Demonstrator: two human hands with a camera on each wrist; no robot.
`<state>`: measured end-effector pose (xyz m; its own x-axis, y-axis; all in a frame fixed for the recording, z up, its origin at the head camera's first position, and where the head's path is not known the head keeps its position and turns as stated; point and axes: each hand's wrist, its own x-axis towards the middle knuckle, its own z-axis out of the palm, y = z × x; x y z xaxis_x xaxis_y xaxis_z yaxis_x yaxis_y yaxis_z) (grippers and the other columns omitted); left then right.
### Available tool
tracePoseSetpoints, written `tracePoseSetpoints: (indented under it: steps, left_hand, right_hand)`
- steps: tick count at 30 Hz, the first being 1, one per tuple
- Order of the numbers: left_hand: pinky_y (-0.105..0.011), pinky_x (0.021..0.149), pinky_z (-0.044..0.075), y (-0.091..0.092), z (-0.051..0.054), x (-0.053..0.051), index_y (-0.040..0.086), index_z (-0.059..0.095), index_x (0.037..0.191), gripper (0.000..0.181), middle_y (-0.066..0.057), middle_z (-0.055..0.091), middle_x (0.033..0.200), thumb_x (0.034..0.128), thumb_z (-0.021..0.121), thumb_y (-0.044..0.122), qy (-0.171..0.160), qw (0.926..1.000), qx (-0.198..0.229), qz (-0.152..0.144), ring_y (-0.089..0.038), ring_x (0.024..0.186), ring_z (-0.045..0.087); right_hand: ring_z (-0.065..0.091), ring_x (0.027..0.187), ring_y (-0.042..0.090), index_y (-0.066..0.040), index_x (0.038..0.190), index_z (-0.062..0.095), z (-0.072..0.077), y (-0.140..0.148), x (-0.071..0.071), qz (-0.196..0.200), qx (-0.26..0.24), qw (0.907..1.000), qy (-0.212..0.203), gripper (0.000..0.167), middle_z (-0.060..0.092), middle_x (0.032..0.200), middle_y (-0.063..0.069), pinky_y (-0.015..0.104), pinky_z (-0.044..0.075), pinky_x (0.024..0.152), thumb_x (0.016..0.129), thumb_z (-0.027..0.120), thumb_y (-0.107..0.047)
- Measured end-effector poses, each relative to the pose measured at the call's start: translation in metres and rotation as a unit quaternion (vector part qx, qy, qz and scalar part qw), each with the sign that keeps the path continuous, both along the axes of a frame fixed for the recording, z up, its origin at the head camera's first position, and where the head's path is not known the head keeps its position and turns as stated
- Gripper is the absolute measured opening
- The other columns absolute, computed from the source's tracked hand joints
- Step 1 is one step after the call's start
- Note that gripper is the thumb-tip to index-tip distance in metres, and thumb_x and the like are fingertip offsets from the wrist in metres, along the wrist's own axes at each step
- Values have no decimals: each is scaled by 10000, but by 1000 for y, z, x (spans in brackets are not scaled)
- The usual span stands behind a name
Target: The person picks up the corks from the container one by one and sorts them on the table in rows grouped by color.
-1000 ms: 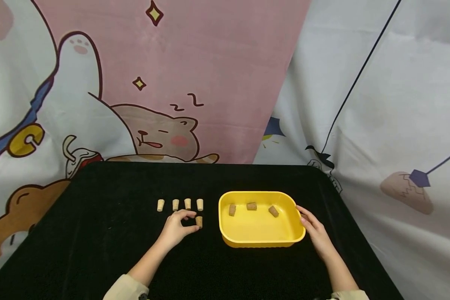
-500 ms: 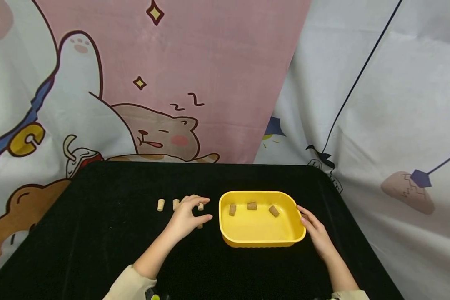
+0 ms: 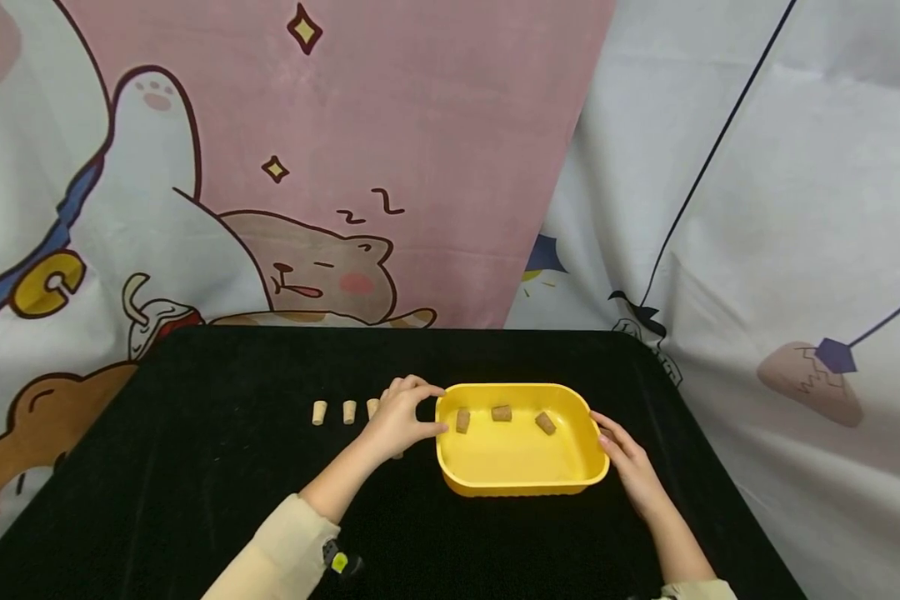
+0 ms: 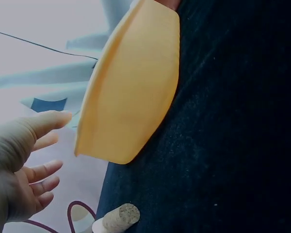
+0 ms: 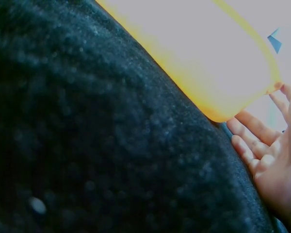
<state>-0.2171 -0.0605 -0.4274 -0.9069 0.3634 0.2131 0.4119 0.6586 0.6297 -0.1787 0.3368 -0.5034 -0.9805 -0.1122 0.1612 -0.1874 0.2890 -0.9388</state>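
Note:
A yellow plastic tub [image 3: 525, 477] stands on the black cloth with three brown corks in it, among them a cork [image 3: 502, 413] lying near the far wall. My left hand [image 3: 401, 419] is at the tub's left end, thumb and fingers spread and nothing held between them; the left wrist view shows a small gap between the fingertips and the tub. At the right end my right hand [image 3: 637, 471] touches the rim and outer wall with extended fingers. Left of the tub stands a row of pale corks [image 3: 349, 412], partly hidden by my left hand. A nearer cork [image 4: 121, 217] is mostly covered in the head view.
The black cloth [image 3: 195, 467] covers the table, whose far edge meets a hanging backdrop [image 3: 450, 167] printed with cartoon animals. A wrist device [image 3: 337, 560] sits at my left sleeve.
My left hand has let go of the nearer cork, leaving it standing, and has moved right to the tub's left end with its fingers spread. The right hand and the tub have stayed in place.

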Motion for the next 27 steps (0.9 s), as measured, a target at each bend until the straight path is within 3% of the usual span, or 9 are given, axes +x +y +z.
tracePoseSetpoints:
  steps: [3, 10, 12, 18, 27]
  left_hand:
    - [-425, 872, 352, 5, -3, -7, 155, 658, 1205, 497, -53, 527, 1167, 757, 817, 300, -46, 9995, -297, -43, -234, 1029, 428]
    - [-409, 858, 335, 17, -7, -21, 174, 666, 1197, 493, -47, 508, 1123, 756, 810, 345, -222, 9973, -693, -44, -224, 984, 406]
    - [-400, 811, 335, 22, -8, -24, 188, 673, 1189, 491, -36, 497, 1106, 754, 807, 372, -349, 9963, -785, 30, -223, 969, 394]
    - [-382, 737, 321, 37, -10, -30, 239, 684, 1170, 473, -14, 462, 1046, 742, 802, 400, -776, 9898, -1163, 278, -225, 938, 369]
    - [-378, 806, 295, 48, -9, -36, 236, 707, 1107, 374, -6, 443, 930, 753, 796, 311, -614, 9809, -1843, 60, -217, 902, 352]
  right_hand:
    - [581, 1034, 71, -39, 1440, 383, -1, 0, 0, -3, 30, 10000, -57, 438, 532, 1297, 81, 260, 485, 832, 1047, 388, -233]
    - [578, 1037, 61, -14, 1440, 369, 1, -1, 0, 33, -14, 10000, 71, 430, 464, 1335, 274, 253, 486, 828, 1051, 372, -196]
    - [578, 1038, 63, -17, 1441, 369, 1, -1, 0, 36, -14, 10000, 56, 431, 482, 1332, 233, 250, 484, 832, 1051, 370, -201]
    - [578, 1037, 70, -50, 1442, 381, 0, 0, 0, -4, 18, 10000, -73, 443, 539, 1255, -70, 249, 481, 838, 1049, 381, -252]
    - [594, 1023, 79, -25, 1437, 379, 0, 2, -2, 113, -82, 9999, 60, 424, 556, 1230, -100, 259, 498, 818, 1050, 373, -198]
